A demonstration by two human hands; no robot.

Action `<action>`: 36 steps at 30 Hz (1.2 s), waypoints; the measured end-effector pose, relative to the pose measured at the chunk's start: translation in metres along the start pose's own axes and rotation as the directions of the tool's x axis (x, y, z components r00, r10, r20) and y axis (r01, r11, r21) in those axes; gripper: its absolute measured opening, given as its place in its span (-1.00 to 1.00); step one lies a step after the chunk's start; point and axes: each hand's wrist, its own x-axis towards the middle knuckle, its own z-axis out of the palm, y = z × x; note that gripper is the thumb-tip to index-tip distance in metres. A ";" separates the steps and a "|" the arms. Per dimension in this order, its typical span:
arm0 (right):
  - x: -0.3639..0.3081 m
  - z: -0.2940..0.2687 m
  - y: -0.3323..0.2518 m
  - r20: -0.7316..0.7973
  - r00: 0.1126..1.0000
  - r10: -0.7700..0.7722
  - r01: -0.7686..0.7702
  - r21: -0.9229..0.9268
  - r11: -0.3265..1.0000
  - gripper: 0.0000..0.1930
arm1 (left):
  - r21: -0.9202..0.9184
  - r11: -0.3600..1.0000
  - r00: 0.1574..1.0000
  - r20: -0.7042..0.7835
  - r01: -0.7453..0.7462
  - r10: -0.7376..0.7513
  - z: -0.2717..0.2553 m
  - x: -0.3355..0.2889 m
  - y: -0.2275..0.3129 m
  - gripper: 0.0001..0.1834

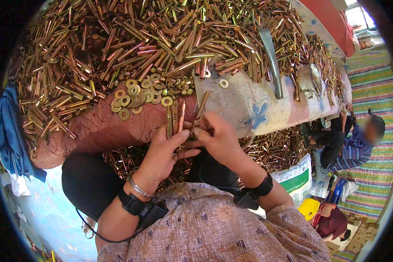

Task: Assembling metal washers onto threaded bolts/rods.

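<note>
My left hand [163, 150] is closed around several slim, brass-coloured metal tubes [170, 118] that stand upright from its fingers. A pinkish, thinner-tipped metal rod [181, 117] rises among them. Close beside it, my right hand [220, 136] is closed in a pinch, fingertips near those of the left. One metal tube [203, 102] slants up from the right fingertips; its lower end is hidden, so what exactly the pinch holds is unclear. Just beyond the hands lie a pile of flat washers [137, 94] and some small nuts [187, 89].
A large heap of metal tubes [148, 39] covers the cloth-draped work surface [273, 102]. A curved grey metal bar [271, 63] lies on it at right. More tubes [270, 150] lie below the edge. A seated person [353, 144] is at far right, near a green-and-white sack [294, 181].
</note>
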 end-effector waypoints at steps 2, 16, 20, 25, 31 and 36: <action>0.005 -0.004 0.004 -0.106 0.994 -0.027 0.028 0.014 0.999 -0.85 | 0.035 0.999 1.000 -0.002 0.001 -0.001 0.002 0.001 0.001 -0.74; 0.067 -0.044 0.050 -0.105 0.976 -0.190 0.062 -0.704 0.708 -0.82 | 0.194 0.980 0.995 -0.101 0.040 -0.020 0.000 0.004 0.003 -0.75; 0.060 -0.040 0.050 -0.252 0.922 -0.295 0.118 -0.540 0.833 -0.87 | 0.192 0.981 0.996 -0.093 0.016 0.001 -0.001 0.004 0.002 -0.76; 0.045 -0.029 0.021 -0.250 0.934 -0.255 0.188 -0.265 0.946 -0.90 | 0.188 0.982 0.994 -0.105 0.010 0.010 -0.005 0.005 0.000 -0.78; 0.039 -0.023 0.024 -0.168 0.984 -0.052 0.058 0.032 0.998 -0.87 | 0.210 0.978 0.996 -0.085 0.009 0.009 -0.003 0.002 0.001 -0.79; 0.028 -0.013 0.021 -0.097 0.836 -0.540 0.448 -0.446 0.775 -0.91 | 0.147 0.989 0.997 -0.076 -0.005 0.016 -0.003 0.002 0.000 -0.80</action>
